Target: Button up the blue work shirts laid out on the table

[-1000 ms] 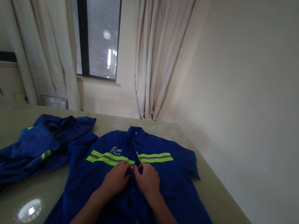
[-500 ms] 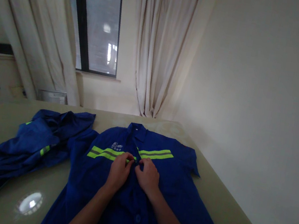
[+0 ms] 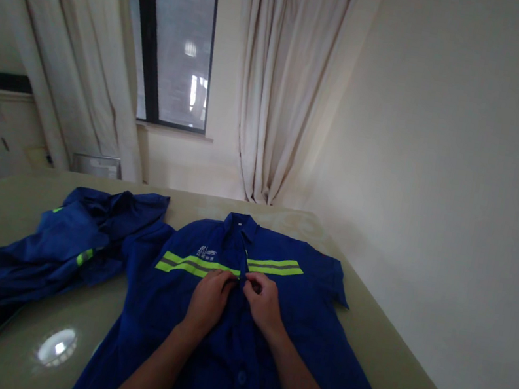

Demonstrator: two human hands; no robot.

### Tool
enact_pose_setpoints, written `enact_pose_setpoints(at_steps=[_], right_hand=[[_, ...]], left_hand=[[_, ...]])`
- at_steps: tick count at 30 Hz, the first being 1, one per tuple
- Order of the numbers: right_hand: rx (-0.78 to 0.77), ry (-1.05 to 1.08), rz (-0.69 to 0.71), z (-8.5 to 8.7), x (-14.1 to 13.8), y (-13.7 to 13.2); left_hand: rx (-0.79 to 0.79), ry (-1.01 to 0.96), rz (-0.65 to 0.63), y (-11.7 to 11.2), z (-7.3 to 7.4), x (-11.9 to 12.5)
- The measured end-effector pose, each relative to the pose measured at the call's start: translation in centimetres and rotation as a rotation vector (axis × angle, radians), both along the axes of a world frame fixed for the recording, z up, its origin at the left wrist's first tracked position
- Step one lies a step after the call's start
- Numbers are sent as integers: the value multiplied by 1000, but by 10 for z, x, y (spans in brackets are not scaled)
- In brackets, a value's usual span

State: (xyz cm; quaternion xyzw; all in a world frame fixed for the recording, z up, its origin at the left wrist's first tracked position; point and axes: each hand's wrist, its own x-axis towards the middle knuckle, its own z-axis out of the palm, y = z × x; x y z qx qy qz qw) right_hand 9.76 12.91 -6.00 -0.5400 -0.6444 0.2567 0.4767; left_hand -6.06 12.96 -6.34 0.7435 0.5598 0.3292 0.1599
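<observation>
Left hand (image 3: pixel 209 299), right hand (image 3: pixel 266 303) pinch blue shirt (image 3: pixel 314 343) mid-chest, near yellow-green stripes (image 3: pixel 277 267).

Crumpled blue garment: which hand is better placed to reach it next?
Probably the left hand: it is nearer the crumpled garment, while the right hand is farther across the spread blue jacket.

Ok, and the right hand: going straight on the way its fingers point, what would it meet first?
The right hand would most likely meet the front edge of the blue shirt, right at its fingertips; whether they touch it is unclear at this depth.
</observation>
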Motion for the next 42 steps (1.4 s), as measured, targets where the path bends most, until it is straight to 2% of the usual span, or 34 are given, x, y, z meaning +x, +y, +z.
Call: enact_pose_setpoints(at_steps=[4,7,12,19,27,33,42], right_hand=[[92,-82,20,-1,-3,-3],[107,-140,15,-2,-6,-5],[118,-182,-6,-1,-6,-6],[116,-188,53,-1,-5,-5],[32,-45,182,6,-2,-2],[-57,52,184,-2,0,5],[-66,-6,232,0,0,5]], left_hand=[[4,-36,19,3,0,1],[-26,-108,21,4,0,-1],[-50,-205,-66,4,-1,-3],[-5,-121,-26,1,-2,-1],[28,-157,-32,-1,0,-1],[9,-184,-57,-2,3,0],[-2,-137,-59,-3,1,-1]])
